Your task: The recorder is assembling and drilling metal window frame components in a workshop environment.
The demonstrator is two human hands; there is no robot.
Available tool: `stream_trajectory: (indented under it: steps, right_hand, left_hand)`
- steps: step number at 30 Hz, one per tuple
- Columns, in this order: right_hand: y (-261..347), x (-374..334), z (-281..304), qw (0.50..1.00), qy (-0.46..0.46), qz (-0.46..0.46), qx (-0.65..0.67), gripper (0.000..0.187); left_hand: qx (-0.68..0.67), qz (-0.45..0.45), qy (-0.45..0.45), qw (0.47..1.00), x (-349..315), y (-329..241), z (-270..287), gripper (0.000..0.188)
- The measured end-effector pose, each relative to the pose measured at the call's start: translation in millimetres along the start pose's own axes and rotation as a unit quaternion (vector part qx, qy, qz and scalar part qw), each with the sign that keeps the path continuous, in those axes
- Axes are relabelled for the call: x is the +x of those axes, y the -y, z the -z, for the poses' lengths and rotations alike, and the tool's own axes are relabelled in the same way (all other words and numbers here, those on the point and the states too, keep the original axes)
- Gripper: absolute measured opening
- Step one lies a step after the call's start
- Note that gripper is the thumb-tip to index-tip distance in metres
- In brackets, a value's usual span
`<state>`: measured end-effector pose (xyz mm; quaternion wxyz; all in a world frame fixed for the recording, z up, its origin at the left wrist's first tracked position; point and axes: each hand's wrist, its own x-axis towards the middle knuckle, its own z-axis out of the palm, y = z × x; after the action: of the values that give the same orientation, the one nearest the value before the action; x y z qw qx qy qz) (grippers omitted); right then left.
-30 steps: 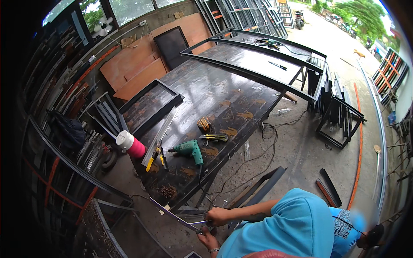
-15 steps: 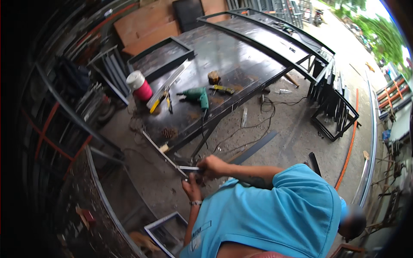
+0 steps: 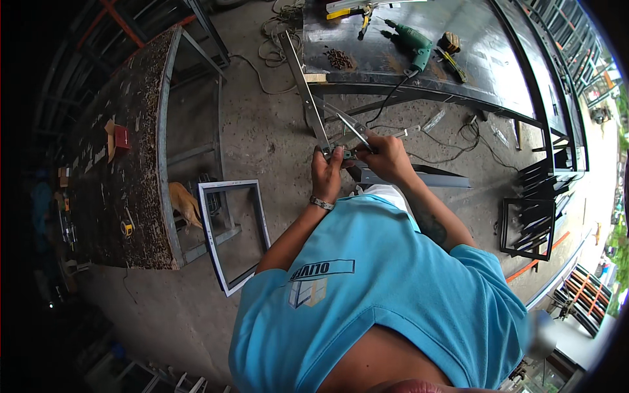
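A long metal window stay with pivoting arms stands out from my hands, its long flat bar pointing toward the far left. My left hand pinches the jointed near end of the bar between thumb and fingers. Closed around the shorter linked arm, near the same joint, is my right hand. The two arms spread apart in a narrow V. My fingers partly hide the joint, so its small parts are hard to make out. Behind the hands, the bar passes close to the corner of the dark metal table.
The table holds a green power drill, a heap of small screws, a yellow cutter knife and pliers. A grey rectangular frame leans near a worn workbench, where a tan animal lies. Cables cross the floor.
The view has turned and moved closer over my hands. The arms of the window stay now show more clearly. Both hands keep hold of it.
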<state>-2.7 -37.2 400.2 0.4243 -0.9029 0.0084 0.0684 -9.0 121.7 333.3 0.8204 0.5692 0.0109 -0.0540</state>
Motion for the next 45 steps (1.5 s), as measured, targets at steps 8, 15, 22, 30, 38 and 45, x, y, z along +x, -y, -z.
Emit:
stream_trajectory:
  steps: [8,15,22,30,38,45]
  right_hand:
    - [4.4,-1.5,-14.3,1.0,-0.002,0.006,-0.01,0.015]
    - [-12.0,0.9,-37.5,0.991,-0.062,0.099,-0.062,0.016]
    - [-10.7,-0.7,-30.7,0.999,0.005,-0.006,-0.05,0.024]
    - [43.5,-5.8,13.5,0.988,0.143,-0.057,0.006,0.055]
    - [37.9,-33.3,-10.0,0.977,0.181,-0.032,-0.107,0.058]
    - [-23.8,-33.5,-40.0,0.956,0.125,-0.013,-0.263,0.037]
  left_hand:
    - [0.024,-0.008,-0.003,1.0,-6.6,15.4,15.2,0.031]
    - [0.0,0.029,0.004,1.0,-4.8,17.8,18.1,0.031]
    - [-0.048,0.092,-0.033,0.994,-4.5,29.9,23.6,0.028]
    - [-0.036,0.109,-0.16,0.98,-2.8,72.3,57.0,0.028]
    - [0.029,0.144,-0.24,0.96,-6.8,141.9,96.4,0.036]
    - [-0.052,0.232,-0.218,0.947,-15.8,172.4,91.7,0.032]
